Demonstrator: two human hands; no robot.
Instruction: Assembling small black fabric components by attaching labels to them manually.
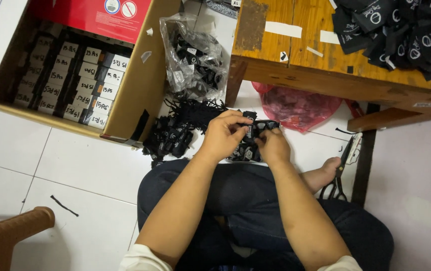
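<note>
on the tiled floor, cross-legged, with work kept within arm's reach. left of the knees, one big cardboard box, flap open, packed in tidy rows with small black-and-white packets too many to count, labels up so as to be read at a glance. ahead and right, one wooden counter with a heap of black tags piled at its far end, count impossible. under its edge, one red plastic bag, slumped on the floor. beside the box, one clear bag stuffed with more black tags, mouth gathered. just ahead of the knees, a loose pile of black tags and strings, near enough to pick from. by the bare foot, one pair of scissors lying flat on the tiles, handles toward the body. lower left, one brown chair arm. between both hands, a small bundle of tags, held over the floor ahead of the lap: left hand closed on its top, fingertips pinching; right hand curled shut on its lower side.
</note>
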